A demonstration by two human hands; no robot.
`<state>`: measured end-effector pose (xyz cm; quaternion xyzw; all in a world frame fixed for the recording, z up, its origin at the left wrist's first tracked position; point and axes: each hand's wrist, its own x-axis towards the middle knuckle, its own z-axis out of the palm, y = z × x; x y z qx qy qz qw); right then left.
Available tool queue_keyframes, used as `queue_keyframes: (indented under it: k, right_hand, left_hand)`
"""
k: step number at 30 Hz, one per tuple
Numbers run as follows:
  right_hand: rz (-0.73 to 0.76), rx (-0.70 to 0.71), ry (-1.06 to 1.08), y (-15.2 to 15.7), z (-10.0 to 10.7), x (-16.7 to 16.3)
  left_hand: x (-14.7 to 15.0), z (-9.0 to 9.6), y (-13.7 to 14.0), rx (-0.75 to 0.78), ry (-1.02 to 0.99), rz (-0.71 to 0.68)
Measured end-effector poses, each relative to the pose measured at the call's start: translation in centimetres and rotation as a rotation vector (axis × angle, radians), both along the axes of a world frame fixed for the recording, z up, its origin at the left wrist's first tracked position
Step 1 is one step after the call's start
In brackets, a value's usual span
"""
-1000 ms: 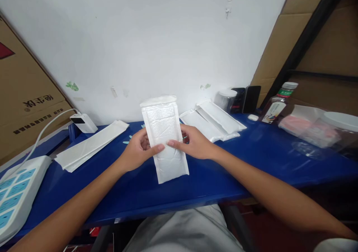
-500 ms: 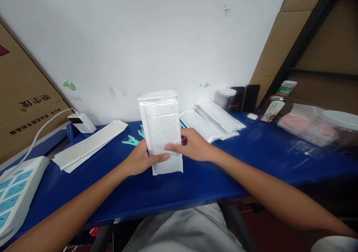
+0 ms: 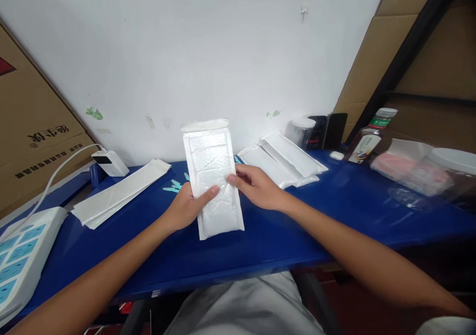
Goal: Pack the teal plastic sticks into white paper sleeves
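Observation:
A white padded mailer [image 3: 211, 159] is held up over the blue table, its flap end at the top, tilted slightly to the left. My left hand [image 3: 188, 205] grips its left edge, thumb lying across the front. On the right edge, my right hand [image 3: 256, 185] pinches the mailer between thumb and fingers. Behind it lie light-blue plastic pieces [image 3: 174, 186], partly hidden. More white padded mailers [image 3: 292, 157] lie in a pile to the right, against the wall. Flat white sleeves [image 3: 122, 192] rest on the table at the left.
The blue table [image 3: 148, 260] meets a white wall. At the left are a power strip [image 3: 28, 255] and a white power bank [image 3: 110, 163] with a cable. At the right stand a clear jar [image 3: 302, 132], phones [image 3: 334, 130], a bottle [image 3: 368, 139] and a pink-filled bag [image 3: 409, 168].
The mailer has tipped a little to the left. My right thumb has moved from the middle of its front to the right edge; my left thumb has shifted upward.

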<state>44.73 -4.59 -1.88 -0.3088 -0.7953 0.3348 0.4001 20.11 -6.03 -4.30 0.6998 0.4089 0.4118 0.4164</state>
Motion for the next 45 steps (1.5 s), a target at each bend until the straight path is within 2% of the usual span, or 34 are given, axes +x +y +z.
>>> queue_keyframes:
  k: [2, 4, 6, 9, 12, 16, 24, 27, 30, 32, 33, 36, 38, 41, 45]
  right_hand:
    - [-0.199, 0.085, -0.172, 1.3, 0.2, 1.6]
    - [-0.475, 0.19, -0.468, 2.9, 0.2, 3.7]
    - [-0.615, 0.115, -0.81, 4.4, 0.0, 5.6]
    - [-0.556, -0.052, -1.083, 5.3, -0.4, 6.7]
    - [-0.534, -0.121, -1.13, 4.5, -0.4, 5.8]
    - [-0.542, -0.168, -1.055, 3.6, -0.6, 4.3]
    - [-0.598, 0.0, -1.01, 5.6, -2.9, 4.0]
    - [-0.639, 0.004, -1.03, 5.4, -2.5, 4.0]
    - [-0.665, 0.131, -0.891, 4.3, -1.4, 3.7]
    - [-0.55, 0.163, -0.616, 3.2, -0.7, 3.0]
    - [-0.428, 0.115, -0.455, 2.6, -0.4, 2.5]
    - [0.013, -0.172, -0.063, 0.9, 0.0, 0.7]
    - [0.151, -0.297, 0.094, 0.5, 0.0, 0.0]
    - [0.09, -0.369, 0.192, 1.5, 0.1, 0.9]
    - [-0.233, -0.336, 0.126, 4.7, 0.4, 4.9]
  left_hand:
    - [-0.2, 0.0, 0.2, 0.005, -0.008, 0.098]
    - [-0.5, 0.0, 0.6, -0.009, -0.017, 0.184]
    - [-0.7, -0.1, 1.0, -0.054, -0.054, 0.23]
    - [-0.9, -0.3, 1.4, -0.132, -0.12, 0.243]
    - [-1.0, -0.3, 1.5, -0.134, -0.127, 0.241]
    - [-1.1, -0.4, 1.5, -0.115, -0.094, 0.231]
    - [-1.1, -0.6, 1.6, -0.187, -0.076, 0.169]
    - [-1.3, -0.8, 1.6, -0.239, -0.094, 0.147]
    - [-1.1, -0.8, 1.3, -0.279, -0.087, 0.083]
    - [-0.8, -0.7, 0.9, -0.265, -0.062, 0.021]
    - [-0.6, -0.6, 0.7, -0.25, -0.053, -0.006]
    - [0.1, -0.2, 0.4, -0.202, -0.055, -0.045]
    - [0.3, 0.1, 0.3, -0.189, -0.069, -0.067]
    - [0.2, 0.6, 0.3, -0.183, -0.063, -0.084]
    - [-0.4, 1.0, 0.7, -0.077, 0.023, -0.017]
